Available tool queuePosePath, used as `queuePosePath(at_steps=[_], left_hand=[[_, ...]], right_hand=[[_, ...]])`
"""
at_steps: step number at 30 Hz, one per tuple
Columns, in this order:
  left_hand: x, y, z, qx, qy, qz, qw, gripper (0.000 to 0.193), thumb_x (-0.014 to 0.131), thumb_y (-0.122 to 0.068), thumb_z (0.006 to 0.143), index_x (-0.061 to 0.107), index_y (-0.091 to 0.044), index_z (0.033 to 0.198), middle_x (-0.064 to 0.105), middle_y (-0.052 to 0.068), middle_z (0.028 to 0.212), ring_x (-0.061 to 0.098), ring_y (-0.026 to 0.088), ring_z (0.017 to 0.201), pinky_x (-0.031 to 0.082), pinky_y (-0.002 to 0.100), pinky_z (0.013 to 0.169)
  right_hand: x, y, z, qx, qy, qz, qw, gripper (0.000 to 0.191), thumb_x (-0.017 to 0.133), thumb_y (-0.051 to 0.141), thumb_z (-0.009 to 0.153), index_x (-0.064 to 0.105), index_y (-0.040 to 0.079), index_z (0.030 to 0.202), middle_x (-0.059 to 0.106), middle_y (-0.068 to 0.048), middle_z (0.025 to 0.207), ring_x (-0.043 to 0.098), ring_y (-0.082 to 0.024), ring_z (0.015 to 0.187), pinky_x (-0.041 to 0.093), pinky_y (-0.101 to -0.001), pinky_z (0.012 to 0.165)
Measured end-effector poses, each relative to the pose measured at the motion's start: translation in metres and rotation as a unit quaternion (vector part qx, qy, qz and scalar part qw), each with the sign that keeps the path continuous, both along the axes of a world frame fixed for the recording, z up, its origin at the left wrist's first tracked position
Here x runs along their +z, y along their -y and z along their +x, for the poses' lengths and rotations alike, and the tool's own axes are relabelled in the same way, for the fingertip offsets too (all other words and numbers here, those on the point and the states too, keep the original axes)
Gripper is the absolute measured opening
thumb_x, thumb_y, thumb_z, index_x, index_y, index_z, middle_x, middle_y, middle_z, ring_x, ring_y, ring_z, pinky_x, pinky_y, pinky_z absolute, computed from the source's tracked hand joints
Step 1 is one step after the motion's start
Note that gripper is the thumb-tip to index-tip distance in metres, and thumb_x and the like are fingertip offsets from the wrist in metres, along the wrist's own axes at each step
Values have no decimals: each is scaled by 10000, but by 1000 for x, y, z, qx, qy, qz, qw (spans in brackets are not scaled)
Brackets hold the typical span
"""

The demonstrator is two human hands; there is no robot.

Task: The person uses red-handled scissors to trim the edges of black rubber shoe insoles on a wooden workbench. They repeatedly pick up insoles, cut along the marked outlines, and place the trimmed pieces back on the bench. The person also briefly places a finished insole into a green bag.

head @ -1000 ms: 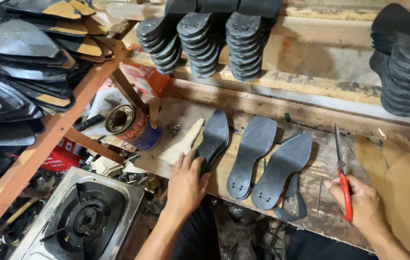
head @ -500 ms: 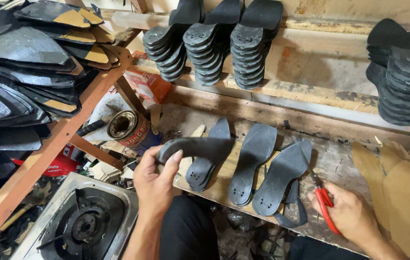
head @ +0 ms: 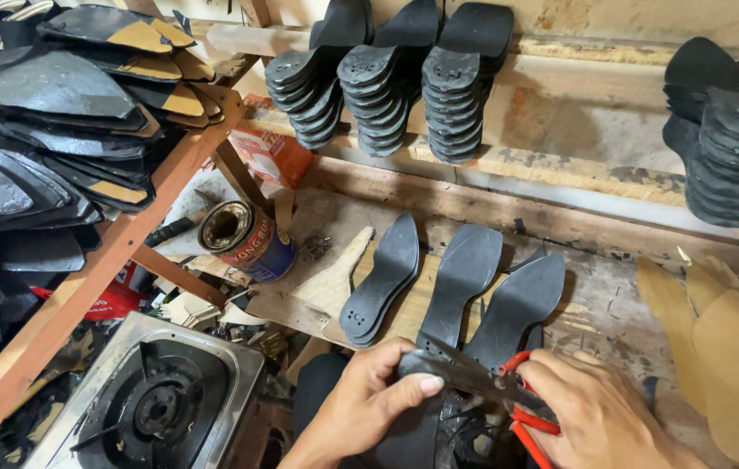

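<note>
left hand (head: 367, 395) pinching black sole (head: 439, 369) | right hand (head: 595, 417) gripping red-handled scissors (head: 508, 386) at sole

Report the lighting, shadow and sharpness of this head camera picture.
Head view: soft, even daylight with no harsh glare; the stacked soles on the left rack sit in deep shadow; the left hand, right hand and the dark sole they hold look sharp; the wide lens bends the edges.
</note>
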State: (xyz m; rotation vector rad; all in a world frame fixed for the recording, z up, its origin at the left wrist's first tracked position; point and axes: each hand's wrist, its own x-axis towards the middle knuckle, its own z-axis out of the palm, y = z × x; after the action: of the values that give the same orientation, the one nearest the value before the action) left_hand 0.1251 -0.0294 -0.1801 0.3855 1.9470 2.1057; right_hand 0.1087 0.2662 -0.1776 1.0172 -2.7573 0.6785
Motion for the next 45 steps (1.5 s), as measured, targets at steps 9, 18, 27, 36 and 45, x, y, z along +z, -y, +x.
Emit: queuePosePath(at_steps=[9, 18, 27, 36, 45], left_hand=[[21, 13, 8, -65, -61, -56, 994, 235, 757, -148, 949, 697, 21, 1101, 709, 24, 935, 600, 74, 866, 515, 256, 770], [13, 11, 13, -97, 42, -14, 994, 274, 757, -164, 946, 698, 14, 1145, 668, -39, 909, 535, 37, 807, 461, 215, 692], [8, 13, 13, -118, 36, 1, 992, 293, 777, -118, 917, 697, 21, 1163, 732, 4, 998, 615, 58, 904, 531, 241, 804], [23, 12, 12, -102, 45, -36, 993, 281, 786, -124, 896, 716, 16, 1130, 712, 4, 921, 574, 72, 818, 492, 250, 722], [50, 12, 28, -29, -441, -151, 884, 196, 746, -258, 994, 715, -88, 1085, 733, 38, 1124, 719, 245, 1069, 568, 381, 945]], right_hand=[[-5, -4, 7, -14, 34, 82, 996, 673, 854, 323, 633, 625, 146, 1241, 668, -39, 1109, 643, -287, 934, 455, -401, 806], [1, -3, 10, 31, -30, 58, 997, 727, 840, 358, 592, 598, 101, 1227, 648, -73, 1114, 614, -313, 897, 429, -416, 768], [-8, -8, 13, 12, 4, 72, 997, 589, 843, 352, 632, 644, 136, 1143, 695, -55, 918, 650, -336, 778, 502, -440, 698], [-29, -19, 11, -26, 77, 54, 995, 315, 848, 307, 738, 653, 122, 902, 671, -50, 714, 707, -270, 653, 524, -393, 597], [-24, 16, 27, -145, 441, -254, 848, 284, 766, 309, 863, 670, 50, 797, 593, -43, 576, 555, -162, 556, 462, -341, 489]])
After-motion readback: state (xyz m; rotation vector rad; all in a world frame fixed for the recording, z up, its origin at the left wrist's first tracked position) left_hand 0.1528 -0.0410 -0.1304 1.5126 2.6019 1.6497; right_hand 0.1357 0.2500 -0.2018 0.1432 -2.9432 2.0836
